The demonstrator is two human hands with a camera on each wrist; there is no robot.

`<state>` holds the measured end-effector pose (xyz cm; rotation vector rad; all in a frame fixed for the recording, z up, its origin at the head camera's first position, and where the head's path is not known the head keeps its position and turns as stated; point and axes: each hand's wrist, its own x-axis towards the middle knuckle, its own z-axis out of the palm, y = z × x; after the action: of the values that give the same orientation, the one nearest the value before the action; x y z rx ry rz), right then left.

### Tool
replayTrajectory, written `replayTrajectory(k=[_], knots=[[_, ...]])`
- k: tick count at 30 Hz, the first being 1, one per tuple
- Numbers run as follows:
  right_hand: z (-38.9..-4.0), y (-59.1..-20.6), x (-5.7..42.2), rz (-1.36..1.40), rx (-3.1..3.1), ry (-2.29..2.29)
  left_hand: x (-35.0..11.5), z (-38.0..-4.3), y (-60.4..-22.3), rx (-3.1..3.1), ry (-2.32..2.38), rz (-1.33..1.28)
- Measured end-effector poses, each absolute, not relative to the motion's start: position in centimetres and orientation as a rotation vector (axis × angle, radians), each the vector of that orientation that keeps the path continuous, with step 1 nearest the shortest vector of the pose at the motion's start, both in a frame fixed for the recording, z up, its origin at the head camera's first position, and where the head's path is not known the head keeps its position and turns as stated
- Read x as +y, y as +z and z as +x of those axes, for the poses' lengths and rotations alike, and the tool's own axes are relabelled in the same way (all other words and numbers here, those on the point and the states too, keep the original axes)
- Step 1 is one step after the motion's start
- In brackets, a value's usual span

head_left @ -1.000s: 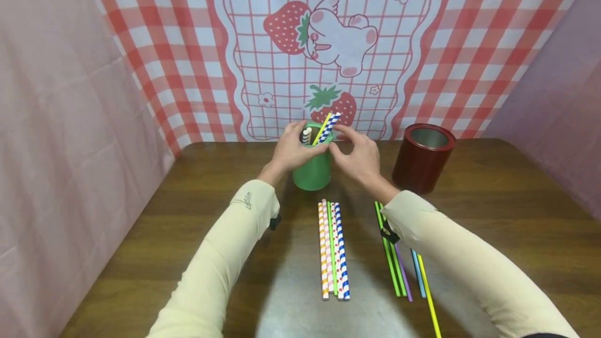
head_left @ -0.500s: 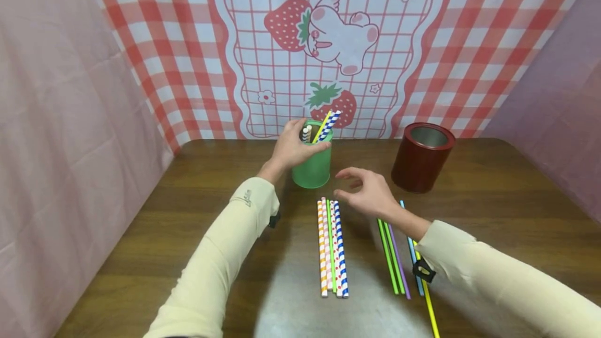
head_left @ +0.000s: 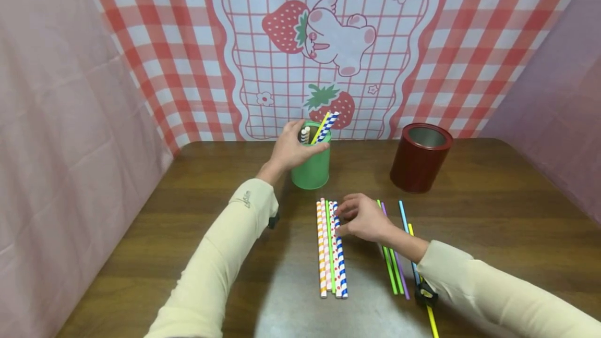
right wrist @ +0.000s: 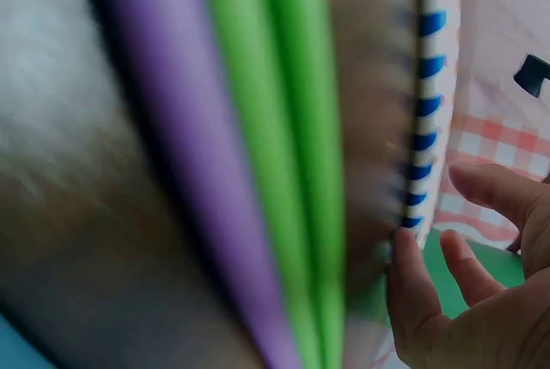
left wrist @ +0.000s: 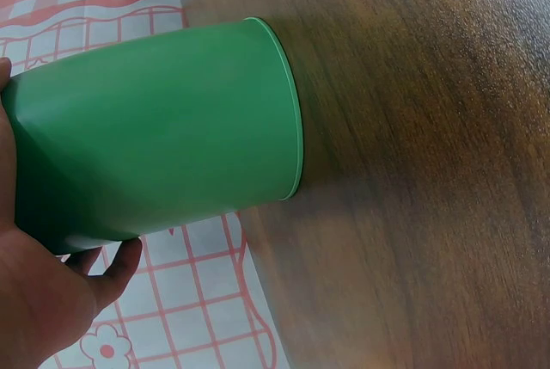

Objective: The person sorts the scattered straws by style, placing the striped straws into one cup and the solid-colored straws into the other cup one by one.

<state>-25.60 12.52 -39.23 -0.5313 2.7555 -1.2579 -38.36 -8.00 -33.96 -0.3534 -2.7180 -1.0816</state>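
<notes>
My left hand (head_left: pixel 293 147) holds the green can (head_left: pixel 311 168) around its upper part, with the thumb across the near side. Inside the can stand a yellow straw (head_left: pixel 321 127), blue-and-white checked straws (head_left: pixel 329 124) and some dark-striped ones. My right hand (head_left: pixel 363 218) is beside the upper half of a row of paper straws, fingers parted and bent, the tips next to the blue-striped straw (head_left: pixel 341 262). Whether they touch it cannot be told. That row also has an orange-striped straw (head_left: pixel 322 260), a pink-striped one, a green straw (head_left: pixel 331 254) and a red-dotted one.
A dark red can (head_left: pixel 418 166), open at the top, stands at the back right. Under and beside my right forearm lie green straws (head_left: pixel 391 270), a purple straw (head_left: pixel 402 275), a blue straw (head_left: pixel 404 215) and a yellow one. A strawberry-print cloth (head_left: pixel 385 30) hangs behind the table.
My right hand has left the green can's rim and come down toward me to the row of paper straws. The left hand stays on the green can.
</notes>
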Motion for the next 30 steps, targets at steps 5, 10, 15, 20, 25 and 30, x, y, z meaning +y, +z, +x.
replayTrajectory(k=[5,10,15,20,25,30], knots=[[-25.6,-40.1,12.4,-0.514,2.803,-1.203,-7.8,-38.4,-33.9,-2.709,-1.080,-0.368],[-25.6,-40.5,12.3,-0.569,2.895,-1.084,-7.9,-38.6,-34.0,-2.700,-1.060,-0.368],[-25.6,-40.4,12.1,-0.538,2.924,-1.042,-7.9,-38.5,-34.1,-2.707,-1.047,-0.363],[-25.8,-39.8,12.0,-0.484,2.896,-1.018,-7.9,-38.4,-34.1,-2.705,-1.044,-0.362],[-26.3,-39.3,12.2,-0.442,2.810,-1.005,-8.0,-38.4,-34.3,-2.707,-1.050,-0.360],[-26.6,-38.9,12.3,-0.423,2.721,-1.045,-7.9,-38.4,-34.3,-2.691,-1.060,-0.377]])
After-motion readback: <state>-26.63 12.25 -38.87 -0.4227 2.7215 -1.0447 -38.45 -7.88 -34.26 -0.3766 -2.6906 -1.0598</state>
